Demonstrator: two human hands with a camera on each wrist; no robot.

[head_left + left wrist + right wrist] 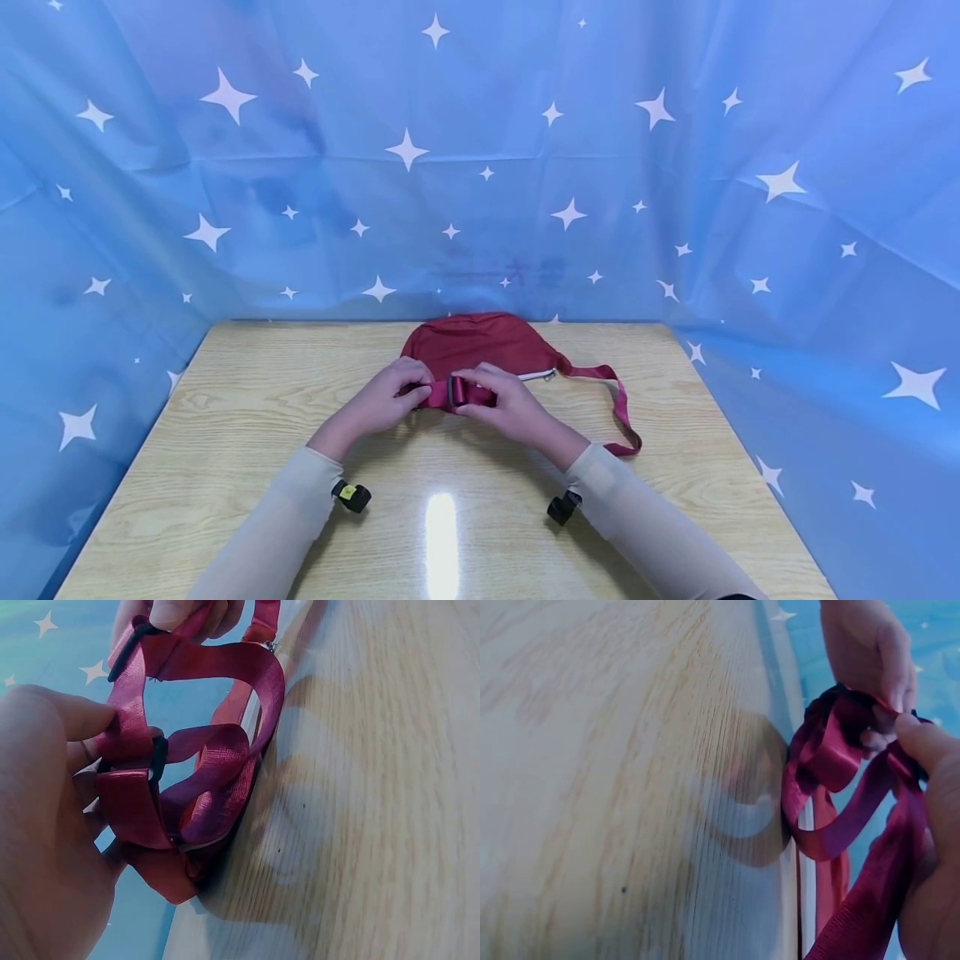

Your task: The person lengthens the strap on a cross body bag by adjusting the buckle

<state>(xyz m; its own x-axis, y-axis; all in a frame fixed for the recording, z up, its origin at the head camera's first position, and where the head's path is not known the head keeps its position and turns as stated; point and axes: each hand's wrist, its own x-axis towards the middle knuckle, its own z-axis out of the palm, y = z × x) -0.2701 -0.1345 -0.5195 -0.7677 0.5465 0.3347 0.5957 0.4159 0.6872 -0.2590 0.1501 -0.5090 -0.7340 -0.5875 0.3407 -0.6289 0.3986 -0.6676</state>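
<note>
A dark red waist bag lies at the table's far edge, with a white zipper along its near side. In front of it, my left hand pinches the bag's magenta strap beside a black buckle piece. My right hand pinches the strap at a black slider, thumb below and fingers above. Between both hands the strap stretches short and flat, while loose loops hang beneath it. Part of the left-hand buckle piece is hidden by strap and fingers.
The strap's other end curls across the wood-grain table to the right of the bag. A blue star-printed curtain stands behind and on both sides. Each wrist wears a small black camera.
</note>
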